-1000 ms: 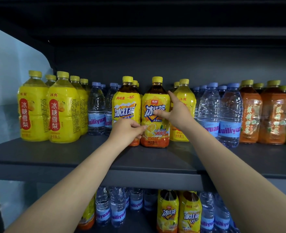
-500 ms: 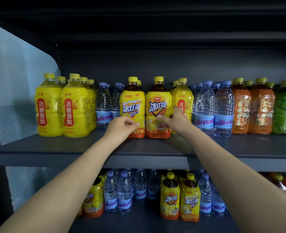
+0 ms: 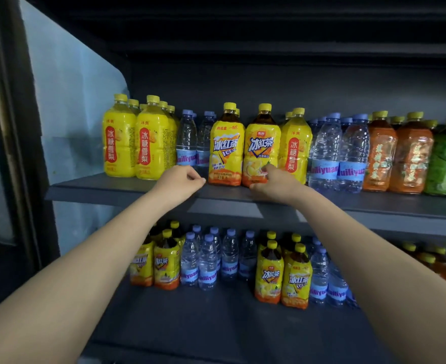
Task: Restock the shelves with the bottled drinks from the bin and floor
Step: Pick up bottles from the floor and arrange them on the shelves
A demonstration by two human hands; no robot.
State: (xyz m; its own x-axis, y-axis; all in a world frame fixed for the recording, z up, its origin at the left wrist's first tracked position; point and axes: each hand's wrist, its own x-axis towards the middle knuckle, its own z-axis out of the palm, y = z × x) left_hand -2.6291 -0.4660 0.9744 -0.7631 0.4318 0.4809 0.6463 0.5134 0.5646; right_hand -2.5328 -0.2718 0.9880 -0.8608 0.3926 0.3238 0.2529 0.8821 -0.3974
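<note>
Iced tea bottles (image 3: 261,145) stand upright at the upper shelf's (image 3: 127,189) front edge. Nearest, the left hand (image 3: 181,179) is loosely clenched, empty, beside them; the right hand's (image 3: 274,183) fingers touch one bottle's base.

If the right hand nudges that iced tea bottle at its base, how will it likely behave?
The iced tea bottle looks full, so probably heavy and slides rather than tips. Its glossy label may be slippery. Neighbours stand close on both sides, likely bracing it.
</note>
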